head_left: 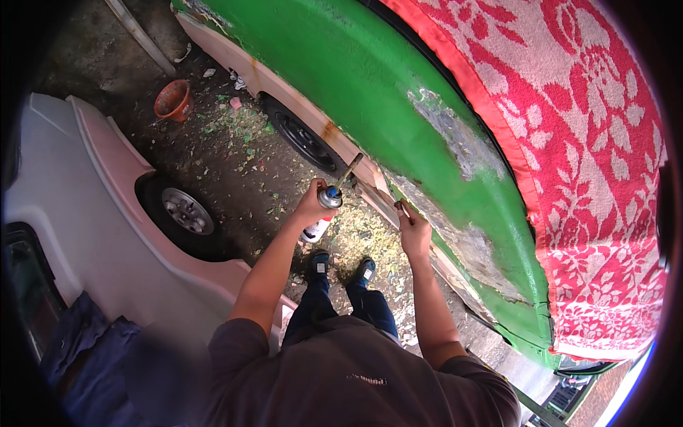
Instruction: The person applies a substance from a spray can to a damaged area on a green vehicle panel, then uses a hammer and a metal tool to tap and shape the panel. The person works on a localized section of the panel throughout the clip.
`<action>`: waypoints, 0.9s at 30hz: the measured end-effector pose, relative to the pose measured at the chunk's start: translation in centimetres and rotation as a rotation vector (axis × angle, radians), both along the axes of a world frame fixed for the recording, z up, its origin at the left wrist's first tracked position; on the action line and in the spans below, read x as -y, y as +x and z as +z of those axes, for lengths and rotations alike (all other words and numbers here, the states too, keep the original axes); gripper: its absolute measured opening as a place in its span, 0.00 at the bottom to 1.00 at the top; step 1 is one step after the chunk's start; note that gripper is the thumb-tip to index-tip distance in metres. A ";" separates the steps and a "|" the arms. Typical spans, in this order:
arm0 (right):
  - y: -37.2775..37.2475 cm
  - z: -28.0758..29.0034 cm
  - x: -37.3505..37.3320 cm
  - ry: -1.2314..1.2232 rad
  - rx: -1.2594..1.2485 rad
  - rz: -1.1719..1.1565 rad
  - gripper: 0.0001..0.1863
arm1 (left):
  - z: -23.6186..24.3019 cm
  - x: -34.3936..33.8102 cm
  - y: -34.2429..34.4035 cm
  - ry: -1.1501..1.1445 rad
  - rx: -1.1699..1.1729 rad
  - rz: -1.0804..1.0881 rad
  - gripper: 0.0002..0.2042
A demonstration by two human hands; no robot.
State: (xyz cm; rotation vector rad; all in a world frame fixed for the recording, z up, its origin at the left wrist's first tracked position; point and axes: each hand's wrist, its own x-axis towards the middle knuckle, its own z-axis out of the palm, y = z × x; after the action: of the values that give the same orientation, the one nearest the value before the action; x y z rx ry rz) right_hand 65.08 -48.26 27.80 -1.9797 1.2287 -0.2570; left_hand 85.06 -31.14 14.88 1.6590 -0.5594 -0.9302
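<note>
My left hand (310, 204) is wrapped round a blowtorch, a gas canister (315, 229) with a white and red body, a silver top and a blue fitting. Its metal nozzle tube (349, 169) points up and right, close to the lower side of a green car body (334, 78). No flame shows. My right hand (415, 231) is closed on a thin tool (398, 204), held at the car's lower edge; most of it is hidden in the fingers. Beside that hand, the green paint gives way to a rough grey bare patch (462, 245).
A red patterned cloth (569, 178) covers the car's top at right. Behind my left arm stands a pale pinkish-grey car (92, 192) with a wheel (186, 210). An orange bucket (173, 100) sits on the dirt floor. Paint chips (370, 238) litter the ground round my feet.
</note>
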 end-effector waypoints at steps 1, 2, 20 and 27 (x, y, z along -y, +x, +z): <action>-0.2 0.0 0.1 0.006 0.001 -0.004 0.19 | 0.2 0.1 -0.2 0.014 0.052 0.003 0.34; -0.4 0.0 0.1 0.011 0.003 -0.008 0.19 | 0.4 0.2 -0.3 0.002 0.045 0.001 0.34; -0.8 0.2 -0.1 0.036 -0.014 -0.007 0.19 | 1.0 -0.4 1.5 -0.041 -0.095 0.073 0.36; -1.2 0.5 -0.3 0.044 0.043 -0.018 0.19 | -0.3 -0.2 1.1 -0.090 -0.099 0.104 0.35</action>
State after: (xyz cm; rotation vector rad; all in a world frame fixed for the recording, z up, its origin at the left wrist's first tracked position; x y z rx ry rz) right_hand 63.90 -47.94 28.27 -1.9166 1.2155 -0.2784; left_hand 86.14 -30.96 14.56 1.5377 -0.4380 -0.8932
